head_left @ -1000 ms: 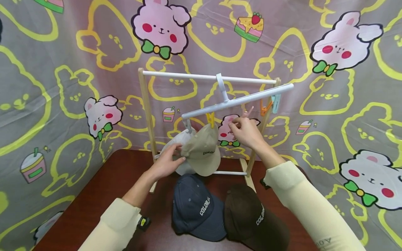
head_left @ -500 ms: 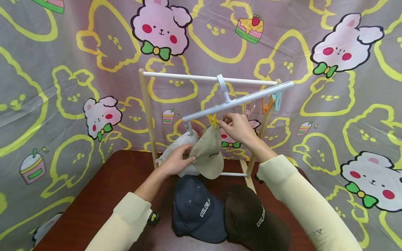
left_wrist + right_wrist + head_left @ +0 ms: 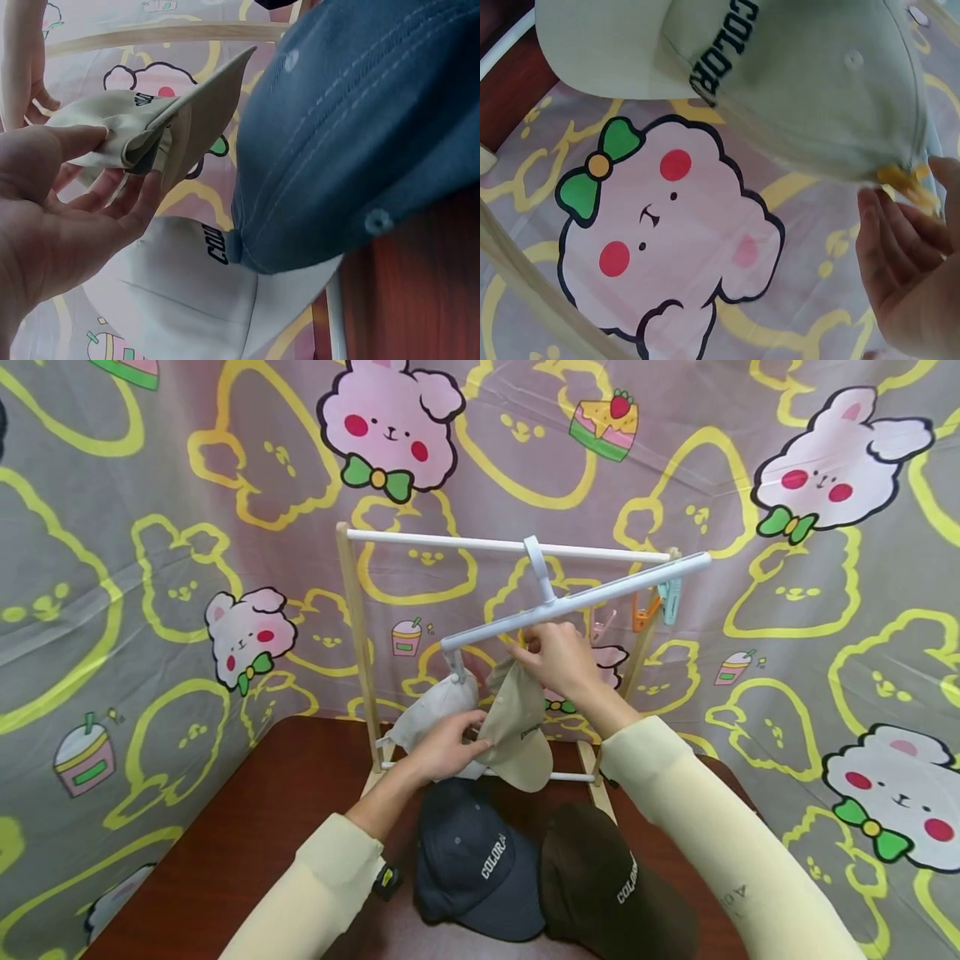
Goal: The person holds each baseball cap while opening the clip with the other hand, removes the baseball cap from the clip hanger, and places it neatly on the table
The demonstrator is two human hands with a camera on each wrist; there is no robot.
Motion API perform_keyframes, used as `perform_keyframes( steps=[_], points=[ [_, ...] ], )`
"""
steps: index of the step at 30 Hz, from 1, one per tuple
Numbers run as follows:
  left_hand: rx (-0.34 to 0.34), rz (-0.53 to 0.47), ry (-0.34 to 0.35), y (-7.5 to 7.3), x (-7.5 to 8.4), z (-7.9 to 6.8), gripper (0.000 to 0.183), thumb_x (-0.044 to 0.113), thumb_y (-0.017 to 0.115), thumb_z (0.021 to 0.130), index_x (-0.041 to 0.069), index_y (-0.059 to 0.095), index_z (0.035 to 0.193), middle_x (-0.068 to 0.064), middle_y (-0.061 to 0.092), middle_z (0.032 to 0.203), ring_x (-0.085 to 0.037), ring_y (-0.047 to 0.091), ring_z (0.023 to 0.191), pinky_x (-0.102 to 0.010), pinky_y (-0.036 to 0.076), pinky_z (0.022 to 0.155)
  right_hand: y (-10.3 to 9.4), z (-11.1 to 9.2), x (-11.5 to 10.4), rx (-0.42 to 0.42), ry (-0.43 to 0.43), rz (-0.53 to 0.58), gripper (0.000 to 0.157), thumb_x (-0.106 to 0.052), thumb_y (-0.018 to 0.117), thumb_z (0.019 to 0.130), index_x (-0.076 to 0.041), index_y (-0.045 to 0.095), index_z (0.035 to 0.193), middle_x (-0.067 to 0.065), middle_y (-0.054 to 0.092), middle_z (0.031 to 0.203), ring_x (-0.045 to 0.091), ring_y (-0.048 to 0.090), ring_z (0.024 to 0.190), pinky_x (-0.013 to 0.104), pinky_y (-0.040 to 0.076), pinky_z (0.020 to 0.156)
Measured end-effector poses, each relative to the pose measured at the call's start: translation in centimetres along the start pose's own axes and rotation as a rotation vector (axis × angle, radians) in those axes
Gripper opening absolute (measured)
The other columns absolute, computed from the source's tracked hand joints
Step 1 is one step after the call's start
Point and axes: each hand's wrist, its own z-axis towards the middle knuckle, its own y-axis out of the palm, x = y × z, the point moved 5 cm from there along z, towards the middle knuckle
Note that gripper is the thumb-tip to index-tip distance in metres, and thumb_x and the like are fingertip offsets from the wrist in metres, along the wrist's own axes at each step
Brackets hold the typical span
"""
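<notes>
Abt halfway, I'd judge: 1 cap up, 1 in hand, 2 to go. White cap (image 3: 431, 714) looks done, hanging from the grey clip (image 3: 457, 664) at the L end of the hanger (image 3: 592, 597), which is hooked over the rack's top rail (image 3: 450, 539) and tilts, L end low. Beige cap (image 3: 517, 735) is the one in work: below the hanger, just R of the white one, brim down, crown up. L hand (image 3: 450, 747) grips its near L edge, thumb on one side, fingers on the other. R hand (image 3: 562, 662) is up at the crown's top, thumb & fingers closed on the yellow clip (image 3: 907, 186), which is blurred in the R wrist view; can't tell if it's biting the cloth fully, so that fastening is prob. unconfirmed. Navy cap (image 3: 465, 868) & brown cap (image 3: 600, 868) lie side by side on the counter (image 3: 247, 827), near side of the rack, neither hung. Pink clip (image 3: 602, 627), orange clip (image 3: 643, 612) & teal clip (image 3: 671, 602) are over on the R w/ no cap in them; that's prob. enough for the 2 remaining.
</notes>
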Motion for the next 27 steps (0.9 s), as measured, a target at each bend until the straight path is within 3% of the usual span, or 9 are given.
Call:
perform_keyframes(
  steps=[4, 7, 12, 16, 21, 27],
  points=[
    [-0.003, -0.004, 0.007, 0.4, 0.4, 0.3, 0.027, 0.007, 0.066, 0.098, 0.003, 0.066, 0.125, -0.015, 0.071, 0.115, -0.029, 0.069, 0.106, -0.037, 0.056, 0.089, 0.3, 0.3, -0.5, 0.092, 0.006, -0.089, 0.054, -0.041, 0.075, 0.092, -0.015, 0.044, 0.057, -0.003, 0.038, 0.049, 0.020, 0.040, 0.048, 0.034, 0.029, 0.046],
    [-0.010, -0.004, 0.021, 0.6, 0.7, 0.5, 0.025, 0.007, 0.066, 0.097, 0.002, 0.067, 0.121, -0.014, 0.072, 0.113, -0.028, 0.070, 0.104, -0.035, 0.056, 0.087, 0.3, 0.6, -0.7, 0.146, 0.017, -0.122, 0.056, -0.040, 0.077, 0.090, -0.016, 0.041, 0.054, -0.004, 0.034, 0.048, 0.021, 0.042, 0.048, 0.036, 0.031, 0.044],
    [0.004, 0.022, 0.037, 0.6, 1.2, 0.7, 0.015, 0.008, 0.063, 0.099, 0.003, 0.069, 0.111, -0.011, 0.072, 0.105, -0.024, 0.070, 0.097, -0.034, 0.055, 0.084, 0.4, 0.9, -0.9, 0.125, -0.003, -0.124, 0.055, -0.033, 0.073, 0.092, -0.014, 0.040, 0.051, -0.003, 0.033, 0.046, 0.020, 0.040, 0.045, 0.037, 0.032, 0.043],
    [0.014, -0.006, -0.054, 0.5, 1.2, 0.6, 0.013, 0.010, 0.057, 0.103, 0.003, 0.068, 0.106, -0.012, 0.069, 0.094, -0.023, 0.067, 0.080, -0.034, 0.054, 0.073, 0.2, 0.9, -1.0, 0.089, -0.022, -0.082, 0.056, -0.032, 0.069, 0.095, -0.014, 0.040, 0.051, -0.003, 0.032, 0.046, 0.017, 0.035, 0.044, 0.035, 0.029, 0.042],
    [0.025, -0.162, -0.213, 0.7, 0.8, 0.2, 0.018, 0.010, 0.050, 0.107, 0.002, 0.066, 0.111, -0.016, 0.063, 0.095, -0.030, 0.067, 0.078, -0.039, 0.059, 0.066, 0.0, 0.7, -1.1, 0.067, -0.046, 0.015, 0.055, -0.026, 0.064, 0.100, -0.014, 0.038, 0.052, -0.003, 0.030, 0.046, 0.013, 0.026, 0.040, 0.030, 0.024, 0.040],
    [0.098, -0.247, -0.246, 1.2, 0.2, 0.1, 0.021, 0.010, 0.049, 0.108, 0.000, 0.067, 0.109, -0.018, 0.064, 0.103, -0.032, 0.068, 0.091, -0.045, 0.061, 0.076, -0.1, 0.4, -1.1, 0.086, -0.074, 0.096, 0.056, -0.013, 0.062, 0.100, -0.014, 0.038, 0.049, -0.004, 0.031, 0.044, 0.013, 0.030, 0.040, 0.030, 0.025, 0.040]
  ],
)
